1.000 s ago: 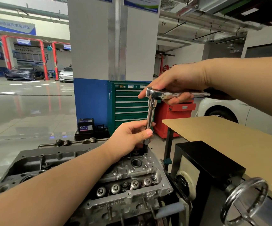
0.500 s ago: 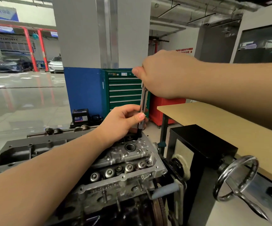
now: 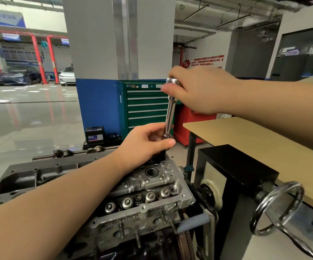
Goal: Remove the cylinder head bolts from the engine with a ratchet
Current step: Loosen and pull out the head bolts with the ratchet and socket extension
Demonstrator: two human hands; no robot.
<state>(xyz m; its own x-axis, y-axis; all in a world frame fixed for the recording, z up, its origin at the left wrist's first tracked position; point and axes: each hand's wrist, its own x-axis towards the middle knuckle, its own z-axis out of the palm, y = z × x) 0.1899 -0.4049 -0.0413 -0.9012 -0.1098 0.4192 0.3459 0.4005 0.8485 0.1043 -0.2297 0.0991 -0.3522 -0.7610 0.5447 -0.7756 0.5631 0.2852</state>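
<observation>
The ratchet (image 3: 174,82) with its extension (image 3: 168,117) stands nearly upright over the engine (image 3: 142,186), between both hands. The right hand (image 3: 198,91), at 12 o'clock from the left hand (image 3: 144,143), grips the ratchet's head. The left hand pinches the extension's lower end.

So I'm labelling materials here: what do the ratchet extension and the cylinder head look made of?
Ratchet extension: looks like chrome-plated steel, given its mirror-bright reflective shaft. Cylinder head: probably cast aluminium, judging by the dull grey, slightly grainy surface with rounded cast edges.
</observation>
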